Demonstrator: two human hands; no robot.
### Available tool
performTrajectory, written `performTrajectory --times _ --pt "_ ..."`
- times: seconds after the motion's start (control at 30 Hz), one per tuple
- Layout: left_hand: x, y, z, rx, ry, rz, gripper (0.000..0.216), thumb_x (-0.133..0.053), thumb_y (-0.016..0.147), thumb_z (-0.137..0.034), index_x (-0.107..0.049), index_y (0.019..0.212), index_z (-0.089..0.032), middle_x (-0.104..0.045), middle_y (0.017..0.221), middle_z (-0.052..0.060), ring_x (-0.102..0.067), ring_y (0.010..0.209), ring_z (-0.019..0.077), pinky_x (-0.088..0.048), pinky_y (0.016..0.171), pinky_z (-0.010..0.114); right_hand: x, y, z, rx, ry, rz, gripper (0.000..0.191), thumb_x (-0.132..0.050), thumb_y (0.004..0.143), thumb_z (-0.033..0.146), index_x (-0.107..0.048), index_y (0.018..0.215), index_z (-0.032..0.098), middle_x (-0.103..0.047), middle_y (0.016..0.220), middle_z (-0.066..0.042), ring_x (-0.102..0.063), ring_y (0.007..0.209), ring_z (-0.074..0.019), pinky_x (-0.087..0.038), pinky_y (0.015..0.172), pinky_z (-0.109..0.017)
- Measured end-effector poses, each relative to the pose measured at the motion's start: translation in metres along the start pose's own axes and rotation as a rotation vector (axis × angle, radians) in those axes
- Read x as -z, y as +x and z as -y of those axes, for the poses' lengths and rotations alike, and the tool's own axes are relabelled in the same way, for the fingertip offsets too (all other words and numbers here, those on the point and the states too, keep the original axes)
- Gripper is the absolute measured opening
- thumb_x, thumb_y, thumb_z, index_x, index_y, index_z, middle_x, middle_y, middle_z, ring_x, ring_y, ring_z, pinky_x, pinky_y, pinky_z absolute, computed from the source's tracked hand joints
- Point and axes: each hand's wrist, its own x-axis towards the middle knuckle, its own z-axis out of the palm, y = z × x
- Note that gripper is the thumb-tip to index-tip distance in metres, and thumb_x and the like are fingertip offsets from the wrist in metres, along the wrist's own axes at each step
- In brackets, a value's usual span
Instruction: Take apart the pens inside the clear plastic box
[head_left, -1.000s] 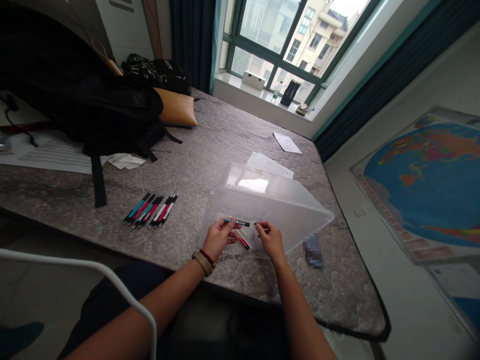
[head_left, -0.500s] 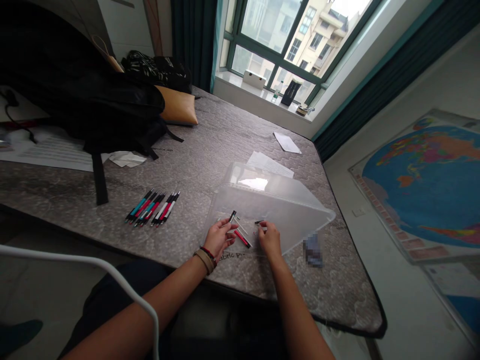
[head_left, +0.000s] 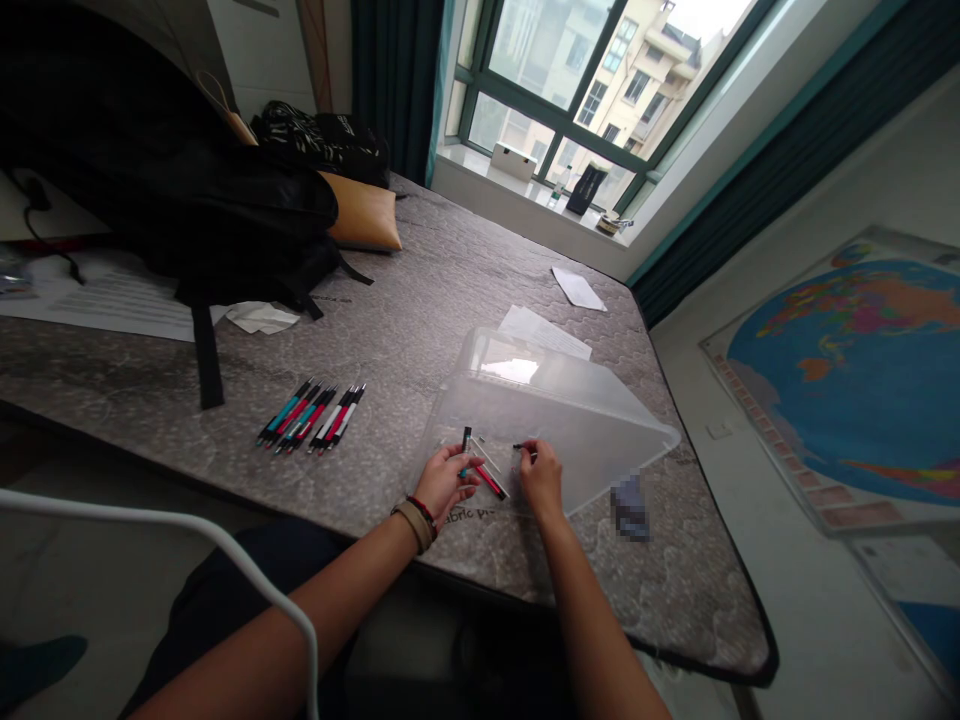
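My left hand (head_left: 448,480) is closed around a pen barrel (head_left: 467,438) with a black end pointing up and a bit of teal showing between the fingers. My right hand (head_left: 541,478) pinches a small black pen part (head_left: 518,446) whose exact kind I cannot make out. Between the hands, a red pen barrel (head_left: 491,483) and thin white pen refills (head_left: 487,456) lie in a translucent plastic tray (head_left: 592,440). To the left, several click pens (head_left: 311,415) in teal, red, white and black lie side by side on the mattress.
A black backpack (head_left: 247,200) lies on the left of the mattress (head_left: 420,300), with a tan pouch (head_left: 365,213) behind it. Paper sheets (head_left: 544,330) lie beyond the tray. A pixelated item (head_left: 630,507) sits at its right. A white curved tube (head_left: 187,522) crosses the lower left.
The pen barrel in my left hand has turned more upright. My right hand keeps its pinch on the small black part. The whole view has shifted slightly.
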Motion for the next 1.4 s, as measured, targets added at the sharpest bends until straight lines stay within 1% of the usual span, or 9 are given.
performTrajectory --times 0.23,0.53,0.73,0.83,0.93,1.07,1.17,1.27,1.4 --pt "0.000 0.005 0.005 -0.057 0.110 -0.005 0.037 -0.070 0.078 -0.027 -0.046 0.106 -0.020 -0.073 0.099 0.008 -0.068 0.062 0.0111 -0.045 0.049 0.017 0.002 -0.002 -0.001 0.035 -0.047 0.094 0.034 -0.045 0.083 0.012 -0.067 0.108 0.019 -0.065 0.112 -0.010 -0.061 0.101 -0.0216 -0.044 0.089 -0.030" --pt "-0.003 0.001 0.000 -0.202 0.175 0.007 0.047 -0.061 0.080 -0.028 -0.035 0.119 -0.024 -0.074 0.083 0.003 -0.058 0.042 0.0089 -0.042 0.046 0.019 0.002 -0.001 -0.002 -0.018 -0.180 0.109 0.029 -0.050 0.087 0.018 -0.071 0.107 0.019 -0.060 0.105 -0.011 -0.062 0.089 -0.0212 -0.045 0.079 -0.028" --pt "-0.003 0.002 -0.001 -0.260 0.172 0.062 0.036 -0.056 0.077 -0.028 -0.050 0.112 -0.021 -0.072 0.074 0.002 -0.051 0.039 0.0068 -0.037 0.043 0.017 0.005 -0.002 -0.001 -0.029 -0.139 0.076 0.024 -0.050 0.088 0.023 -0.071 0.100 0.020 -0.058 0.101 -0.009 -0.061 0.084 -0.0195 -0.045 0.078 -0.028" --pt "-0.003 0.003 -0.002 -0.191 0.213 0.068 0.023 -0.054 0.077 -0.028 -0.059 0.095 -0.015 -0.072 0.076 0.005 -0.051 0.042 0.0060 -0.040 0.045 0.018 0.006 -0.001 0.002 -0.022 -0.014 -0.006 0.024 -0.051 0.087 0.027 -0.070 0.098 0.018 -0.059 0.101 -0.009 -0.060 0.085 -0.0200 -0.046 0.079 -0.030" --pt "-0.003 0.003 -0.001 -0.186 0.274 0.072 0.024 -0.056 0.077 -0.029 -0.063 0.094 -0.014 -0.073 0.083 0.007 -0.055 0.048 0.0074 -0.044 0.048 0.019 0.009 0.000 0.009 -0.075 0.255 -0.039 0.027 -0.056 0.084 0.036 -0.068 0.097 0.016 -0.064 0.098 -0.009 -0.059 0.076 -0.0186 -0.047 0.074 -0.031" --pt "-0.003 0.004 0.002 -0.319 0.437 0.098 0.033 -0.065 0.076 -0.038 -0.067 0.098 -0.014 -0.073 0.091 0.009 -0.064 0.063 0.0140 -0.048 0.053 0.022 0.014 -0.009 0.026 -0.252 0.774 0.167 0.036 -0.067 0.078 0.045 -0.068 0.099 0.017 -0.069 0.083 -0.005 -0.057 0.063 -0.0148 -0.044 0.056 -0.026" --pt "-0.001 0.006 0.006 -0.468 0.587 0.096 0.039 -0.069 0.075 -0.043 -0.070 0.100 -0.015 -0.073 0.091 0.009 -0.065 0.067 0.0161 -0.049 0.057 0.024 0.018 -0.020 0.041 -0.314 1.034 0.307 0.031 -0.075 0.073 0.042 -0.070 0.094 0.019 -0.071 0.085 -0.004 -0.060 0.064 -0.0139 -0.045 0.055 -0.024" --pt "0.003 0.007 0.009 -0.548 0.712 0.113 0.039 -0.071 0.074 -0.043 -0.072 0.104 -0.017 -0.074 0.093 0.007 -0.065 0.065 0.0152 -0.048 0.058 0.024 0.021 -0.026 0.051 -0.305 1.121 0.382 0.027 -0.078 0.072 0.039 -0.070 0.090 0.021 -0.073 0.085 -0.003 -0.065 0.071 -0.0166 -0.048 0.060 -0.026" --pt "0.006 0.007 0.008 -0.550 0.817 0.067 0.034 -0.067 0.078 -0.041 -0.074 0.100 -0.017 -0.074 0.081 0.006 -0.064 0.060 0.0159 -0.046 0.057 0.025 0.023 -0.025 0.050 -0.208 1.015 0.460 0.028 -0.074 0.075 0.040 -0.071 0.094 0.020 -0.073 0.090 -0.005 -0.065 0.074 -0.0185 -0.050 0.064 -0.028"
